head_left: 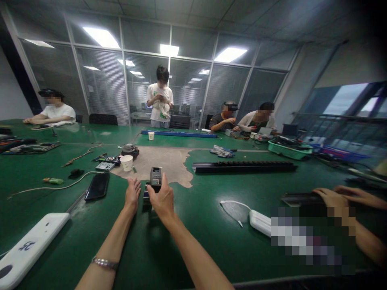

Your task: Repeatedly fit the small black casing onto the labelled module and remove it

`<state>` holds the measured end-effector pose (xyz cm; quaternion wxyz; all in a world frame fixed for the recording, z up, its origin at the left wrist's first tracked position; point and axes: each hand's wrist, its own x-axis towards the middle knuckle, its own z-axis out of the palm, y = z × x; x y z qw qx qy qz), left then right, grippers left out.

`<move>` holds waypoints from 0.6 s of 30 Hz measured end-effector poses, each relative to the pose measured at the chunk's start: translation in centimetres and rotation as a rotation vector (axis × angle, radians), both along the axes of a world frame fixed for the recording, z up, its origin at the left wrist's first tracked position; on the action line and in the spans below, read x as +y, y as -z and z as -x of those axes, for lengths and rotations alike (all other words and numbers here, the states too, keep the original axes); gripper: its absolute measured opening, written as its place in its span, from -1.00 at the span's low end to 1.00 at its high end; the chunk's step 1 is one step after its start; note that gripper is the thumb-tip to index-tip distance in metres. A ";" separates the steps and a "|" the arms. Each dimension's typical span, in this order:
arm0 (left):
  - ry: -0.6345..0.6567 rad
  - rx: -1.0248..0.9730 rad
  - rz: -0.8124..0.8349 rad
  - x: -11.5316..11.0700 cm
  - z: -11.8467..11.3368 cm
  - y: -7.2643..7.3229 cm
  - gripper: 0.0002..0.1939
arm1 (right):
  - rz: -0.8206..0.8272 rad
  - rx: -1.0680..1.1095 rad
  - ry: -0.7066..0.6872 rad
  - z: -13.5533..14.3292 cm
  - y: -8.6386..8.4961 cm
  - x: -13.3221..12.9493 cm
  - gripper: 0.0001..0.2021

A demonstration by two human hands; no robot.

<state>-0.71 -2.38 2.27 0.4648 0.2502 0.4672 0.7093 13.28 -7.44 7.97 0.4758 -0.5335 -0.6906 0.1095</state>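
My right hand (162,200) grips a dark grey box-shaped device (156,177) with slots in its top, thumb on the near left side and index finger along the right. Its exact kind is not clear. Just below the device's left side, a small dark part with a bluish band (146,194) shows, partly hidden by my thumb. To the left, my left hand (132,194) is held up with fingers stretched, apart from the device and holding nothing. A paper cup (126,163) stands beyond it, and a black phone (97,187) lies to its left.
A white numbered case (33,247) lies near left. A black rail (244,167) and a green basket (290,149) are at right. A white power strip (260,222) lies near right, beside a neighbour's hands (332,197) on a dark bar. Several people are around the table.
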 end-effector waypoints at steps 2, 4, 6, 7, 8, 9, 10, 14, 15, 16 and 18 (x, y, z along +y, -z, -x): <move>-0.001 0.013 0.014 -0.1 -0.1 -0.2 -0.28 | -0.021 -0.008 0.021 -2.4 -0.2 0.5 -0.29; -0.006 0.019 0.029 -0.2 -0.2 -0.3 -0.28 | 0.010 -0.025 0.094 -5.0 0.4 1.0 -0.31; -0.011 0.023 0.031 -0.1 -0.3 -0.3 -0.28 | 0.041 -0.038 0.164 -7.2 1.6 1.2 -0.31; -0.014 0.025 0.030 0.0 -0.4 -0.2 -0.28 | 0.047 -0.046 0.175 -8.0 2.3 1.2 -0.32; -0.017 0.027 0.028 0.0 -0.4 -0.2 -0.28 | 0.053 -0.054 0.181 -8.7 2.9 1.2 -0.32; -0.019 0.029 0.026 0.0 -0.4 -0.2 -0.28 | 0.058 -0.061 0.180 -9.2 3.6 1.2 -0.32; -0.017 0.029 0.024 0.0 -0.4 -0.1 -0.28 | 0.066 -0.067 0.178 -9.5 4.2 1.1 -0.32; -0.011 0.021 0.021 0.0 -0.3 0.0 -0.28 | 0.094 -0.089 0.180 -9.9 5.8 1.1 -0.31; -0.011 0.020 0.020 0.0 -0.3 0.0 -0.27 | 0.083 -0.095 0.178 -9.8 6.1 1.1 -0.30; -0.012 0.019 0.019 -0.1 -0.2 0.0 -0.27 | 0.062 -0.100 0.179 -9.8 6.3 1.1 -0.27; -0.011 0.017 0.021 -0.1 -0.2 0.0 -0.28 | 0.012 -0.104 0.184 -9.8 6.6 1.2 -0.23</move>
